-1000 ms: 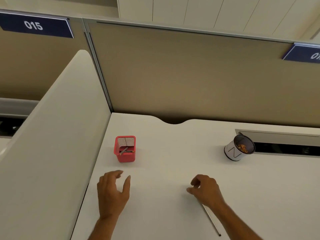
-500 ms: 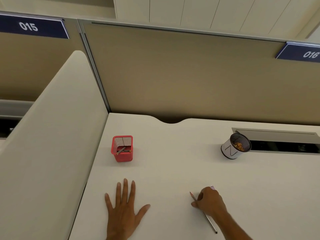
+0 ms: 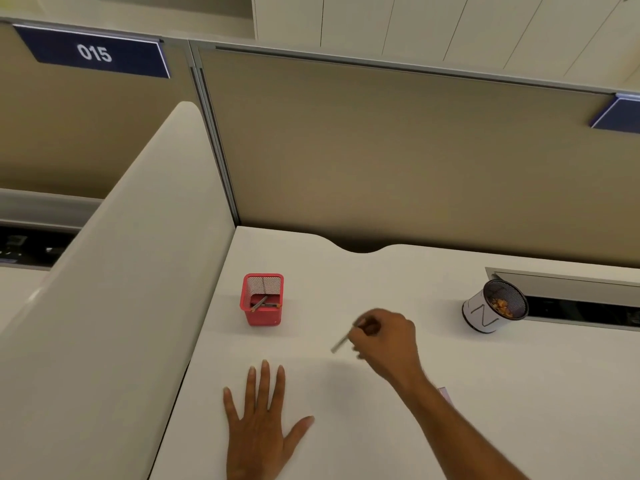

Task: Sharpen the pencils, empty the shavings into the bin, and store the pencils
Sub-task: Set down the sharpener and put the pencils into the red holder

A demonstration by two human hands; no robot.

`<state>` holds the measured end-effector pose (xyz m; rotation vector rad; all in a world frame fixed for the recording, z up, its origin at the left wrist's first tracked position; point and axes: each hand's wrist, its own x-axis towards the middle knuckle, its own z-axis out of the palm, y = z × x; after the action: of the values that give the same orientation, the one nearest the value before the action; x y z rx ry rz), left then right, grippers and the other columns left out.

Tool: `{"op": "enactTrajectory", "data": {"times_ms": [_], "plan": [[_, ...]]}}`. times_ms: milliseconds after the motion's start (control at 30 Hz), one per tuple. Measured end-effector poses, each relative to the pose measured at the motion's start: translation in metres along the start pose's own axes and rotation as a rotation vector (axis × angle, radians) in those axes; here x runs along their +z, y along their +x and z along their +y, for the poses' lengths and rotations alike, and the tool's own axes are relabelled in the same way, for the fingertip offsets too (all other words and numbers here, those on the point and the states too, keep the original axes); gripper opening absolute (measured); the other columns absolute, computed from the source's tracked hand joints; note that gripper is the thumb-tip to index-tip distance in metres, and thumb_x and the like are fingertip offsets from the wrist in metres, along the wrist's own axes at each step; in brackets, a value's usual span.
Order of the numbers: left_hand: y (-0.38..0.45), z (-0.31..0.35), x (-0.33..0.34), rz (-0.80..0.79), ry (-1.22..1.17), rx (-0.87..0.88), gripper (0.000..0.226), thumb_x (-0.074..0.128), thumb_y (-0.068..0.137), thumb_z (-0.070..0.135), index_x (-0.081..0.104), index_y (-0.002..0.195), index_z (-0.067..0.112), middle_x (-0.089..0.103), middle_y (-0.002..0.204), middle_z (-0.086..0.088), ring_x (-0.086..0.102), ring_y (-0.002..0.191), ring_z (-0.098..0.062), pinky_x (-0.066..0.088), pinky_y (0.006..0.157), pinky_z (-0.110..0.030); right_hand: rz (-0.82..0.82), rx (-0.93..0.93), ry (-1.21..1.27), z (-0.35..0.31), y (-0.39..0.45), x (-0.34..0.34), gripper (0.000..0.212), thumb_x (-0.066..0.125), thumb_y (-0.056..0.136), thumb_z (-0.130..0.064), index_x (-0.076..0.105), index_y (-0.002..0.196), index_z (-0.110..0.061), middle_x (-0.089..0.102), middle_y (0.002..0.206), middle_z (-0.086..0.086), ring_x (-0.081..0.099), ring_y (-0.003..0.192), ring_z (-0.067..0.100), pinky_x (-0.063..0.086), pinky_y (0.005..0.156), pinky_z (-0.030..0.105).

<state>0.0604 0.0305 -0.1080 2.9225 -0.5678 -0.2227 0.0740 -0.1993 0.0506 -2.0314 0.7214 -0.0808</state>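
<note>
Pinched in right hand (image 3: 384, 341) fingers above tabletop (image 3: 519, 393), pencil (image 3: 341, 342) jutting left toward red holder (image 3: 263, 301); left hand (image 3: 259, 431) flat, fingers spread, empty

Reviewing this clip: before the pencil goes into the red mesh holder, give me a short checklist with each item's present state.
1. Pencil gripped in the right hand: ok, pinched at the fingertips, lifted off the desk.
2. Red mesh holder upright and open on top: ok, pencils already lie inside.
3. Path from the hand to the holder free: ok, bare desk between them.
4. Left hand out of the way: ok, flat on the desk, nearer the person than the holder.
5. Pencil tip sharpened: cannot tell, motion blur.
6. Shavings emptied: cannot tell; orange bits sit in the white mesh cup.
</note>
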Motion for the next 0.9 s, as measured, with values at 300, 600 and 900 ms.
{"op": "enactTrajectory", "data": {"times_ms": [300,600,900], "plan": [[0.007,-0.002,0.009,0.008,-0.032,-0.001,0.102,0.037,0.068,0.089,0.038,0.144,0.022,0.01,0.158,-0.003,-0.009,0.148,-0.021,0.012,0.11,-0.071,-0.042,-0.272,-0.078,-0.073,0.029,0.063,0.019,0.065,0.089,-0.02,0.073,0.105,-0.012,0.077,0.098,0.004,0.069,0.079,0.012,0.06,0.084,0.031],[0.009,-0.002,0.012,0.02,-0.041,-0.001,0.104,0.038,0.065,0.091,0.043,0.142,0.022,0.01,0.158,-0.003,-0.008,0.149,-0.023,0.014,0.108,-0.072,-0.194,-0.231,-0.359,-0.07,0.049,0.094,0.029,0.058,0.095,-0.029,0.066,0.12,-0.015,0.072,0.116,0.004,0.068,0.096,0.02,0.054,0.093,0.033],[0.009,-0.002,0.011,0.028,-0.042,0.006,0.104,0.039,0.065,0.091,0.043,0.142,0.022,0.008,0.158,-0.002,-0.008,0.149,-0.022,0.014,0.109,-0.072,-0.244,-0.259,-0.455,-0.068,0.052,0.1,0.033,0.057,0.095,-0.033,0.063,0.122,-0.016,0.071,0.118,0.004,0.068,0.098,0.02,0.054,0.092,0.033]]}}
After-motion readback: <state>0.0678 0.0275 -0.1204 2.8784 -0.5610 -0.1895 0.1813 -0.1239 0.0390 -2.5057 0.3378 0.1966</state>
